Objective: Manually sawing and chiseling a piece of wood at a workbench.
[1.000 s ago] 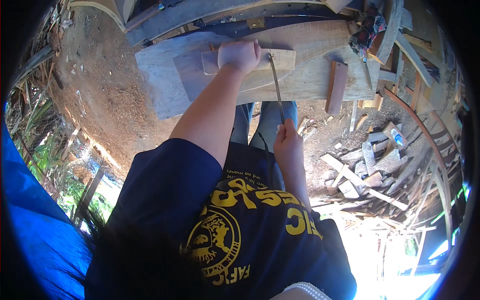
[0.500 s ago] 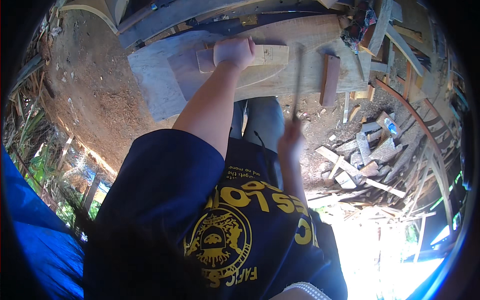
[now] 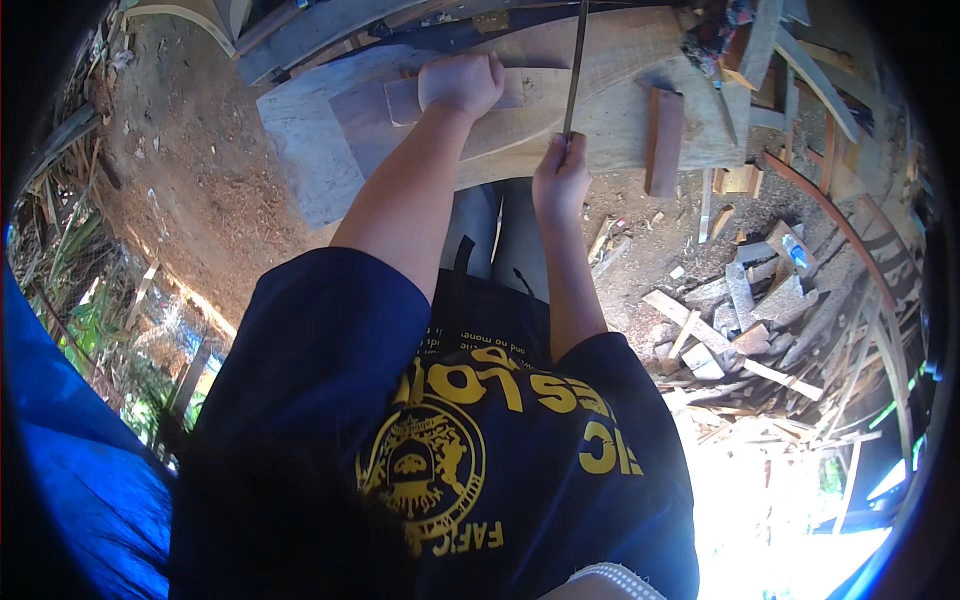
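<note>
A flat, pale piece of wood (image 3: 535, 90) lies across the work surface in front of me. My left hand (image 3: 460, 85) is closed in a fist over its left part and presses it down. My right hand (image 3: 561, 182), closed, grips a long, thin, dark-bladed tool (image 3: 577, 65) that points away from me. The blade is seen edge-on, so I cannot tell its kind. It passes over or against the right end of the wood; contact cannot be made out. The fist hides part of the wood.
Broad plywood sheets (image 3: 300, 140) form the work surface, with a reddish-brown wood block (image 3: 664, 143) to the right. Offcuts (image 3: 740, 300) are heaped on the ground at right. Sawdust-covered ground (image 3: 200, 170) lies at left, and a blue tarp (image 3: 80, 450) hangs at lower left.
My right hand has moved forward and up with the thin tool, which now reaches past the wood's right end. The left hand stays on the wood. The view has shifted slightly.
</note>
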`<action>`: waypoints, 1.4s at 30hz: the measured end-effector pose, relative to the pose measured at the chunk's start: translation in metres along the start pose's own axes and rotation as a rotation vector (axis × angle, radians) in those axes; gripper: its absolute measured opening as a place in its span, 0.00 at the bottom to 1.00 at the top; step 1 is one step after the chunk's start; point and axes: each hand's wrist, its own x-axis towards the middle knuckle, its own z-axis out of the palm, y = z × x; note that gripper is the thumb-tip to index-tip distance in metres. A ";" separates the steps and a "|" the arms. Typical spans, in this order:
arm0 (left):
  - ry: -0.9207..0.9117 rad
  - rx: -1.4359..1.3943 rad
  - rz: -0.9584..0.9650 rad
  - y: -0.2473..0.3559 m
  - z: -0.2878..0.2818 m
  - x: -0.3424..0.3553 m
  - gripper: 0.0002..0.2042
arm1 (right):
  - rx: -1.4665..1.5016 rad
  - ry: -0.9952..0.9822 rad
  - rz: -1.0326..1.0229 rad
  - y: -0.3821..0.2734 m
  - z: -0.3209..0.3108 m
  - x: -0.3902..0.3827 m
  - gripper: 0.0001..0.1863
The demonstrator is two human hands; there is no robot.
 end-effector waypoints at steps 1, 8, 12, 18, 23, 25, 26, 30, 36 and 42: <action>-0.004 -0.006 0.010 0.000 0.000 -0.001 0.25 | -0.007 0.022 0.020 0.003 -0.011 -0.003 0.10; 0.213 -0.095 0.129 -0.008 -0.006 -0.008 0.25 | -0.087 0.054 0.070 0.021 -0.110 -0.051 0.15; 0.265 -0.139 0.014 -0.019 0.006 -0.015 0.25 | -0.161 0.031 0.071 0.028 -0.127 -0.058 0.15; 0.247 -0.061 0.034 -0.028 0.011 -0.020 0.25 | -0.217 -0.198 -0.061 0.025 -0.059 -0.025 0.12; 0.134 -0.037 0.051 -0.025 -0.001 -0.028 0.26 | -0.266 -0.299 -0.173 0.020 0.009 0.003 0.10; 0.125 -0.019 0.032 -0.022 -0.003 -0.027 0.25 | -0.196 -0.305 -0.204 0.021 0.023 0.005 0.10; 0.111 -0.006 0.018 -0.021 -0.003 -0.026 0.25 | -0.174 -0.312 -0.202 0.024 0.026 0.003 0.09; 0.126 0.014 -0.006 -0.019 0.001 -0.024 0.25 | -0.178 -0.362 -0.172 0.038 0.016 -0.019 0.09; 0.134 0.062 -0.002 -0.020 0.005 -0.022 0.24 | -0.149 -0.252 -0.223 0.047 0.011 -0.037 0.07; 0.168 0.071 -0.025 -0.020 0.010 -0.021 0.24 | -0.096 -0.279 -0.195 0.042 0.042 -0.023 0.06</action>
